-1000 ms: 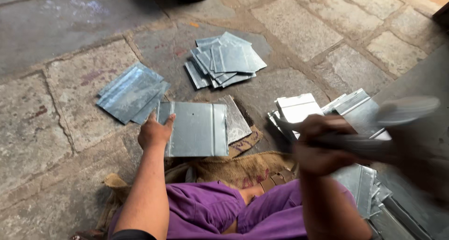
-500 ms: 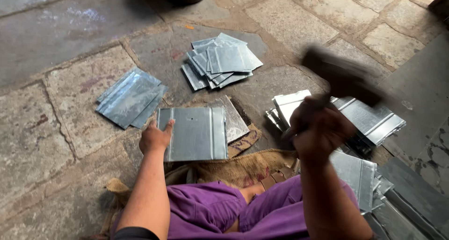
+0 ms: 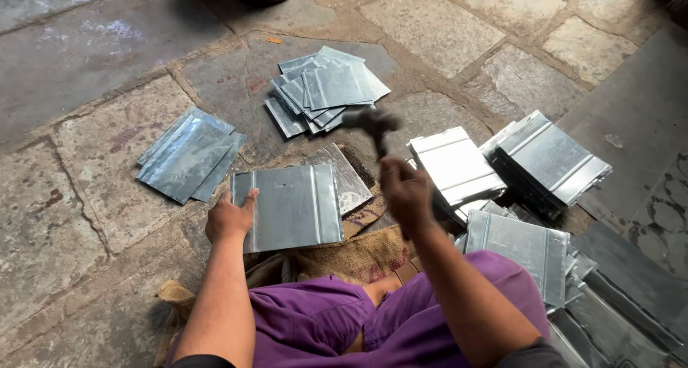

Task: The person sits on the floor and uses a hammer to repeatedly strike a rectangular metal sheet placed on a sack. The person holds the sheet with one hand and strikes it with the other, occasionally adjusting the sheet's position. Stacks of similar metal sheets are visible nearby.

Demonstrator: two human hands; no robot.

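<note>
currently the left hand (image 3: 229, 221) lies flat, pinning a ribbed metal sheet (image 3: 294, 207) on burlap (image 3: 351, 257). right hand (image 3: 407, 196) is clenched around a blurred hammer (image 3: 369, 124) above it. finished-looking stacks (image 3: 326, 92) lie beyond; more sheets (image 3: 548, 160) wait at right.

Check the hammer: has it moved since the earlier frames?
Yes. The hammer in the right hand has swung leftward, from over the right-hand stacks toward the metal sheet.

Bare stone floor (image 3: 93, 217) left; sheet piles (image 3: 545, 160) crowd right.
</note>
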